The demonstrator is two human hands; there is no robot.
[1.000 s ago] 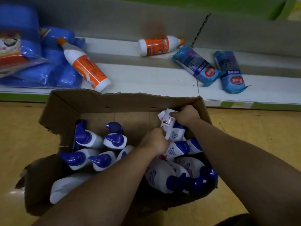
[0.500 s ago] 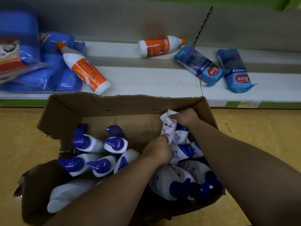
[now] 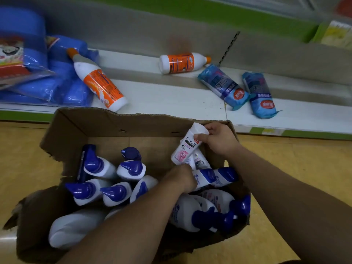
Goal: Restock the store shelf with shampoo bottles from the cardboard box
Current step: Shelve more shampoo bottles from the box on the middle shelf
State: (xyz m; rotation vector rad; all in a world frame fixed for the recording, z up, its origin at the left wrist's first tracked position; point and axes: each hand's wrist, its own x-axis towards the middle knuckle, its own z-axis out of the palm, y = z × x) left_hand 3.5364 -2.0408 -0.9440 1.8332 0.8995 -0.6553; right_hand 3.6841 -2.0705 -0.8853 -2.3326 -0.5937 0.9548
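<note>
An open cardboard box (image 3: 106,126) sits on the floor in front of the low white shelf (image 3: 167,100). It holds several white shampoo bottles with blue caps (image 3: 114,193). My right hand (image 3: 219,140) grips a small white CLEAR shampoo bottle (image 3: 187,145) by its top, raised at the box's far right corner. My left hand (image 3: 181,178) is down among the bottles below it, its fingers curled round the lower end of another small white bottle (image 3: 198,161); the fingertips are hidden.
Two white-and-orange bottles (image 3: 101,84) (image 3: 181,62) lie on the shelf. Two blue wrapped packs (image 3: 224,86) (image 3: 261,94) lie at its right, blue bags (image 3: 38,73) at its left. Yellow floor (image 3: 304,164) surrounds the box.
My right hand has lifted the CLEAR bottle higher out of the pile, so its label now shows. My left hand stays low among the bottles.
</note>
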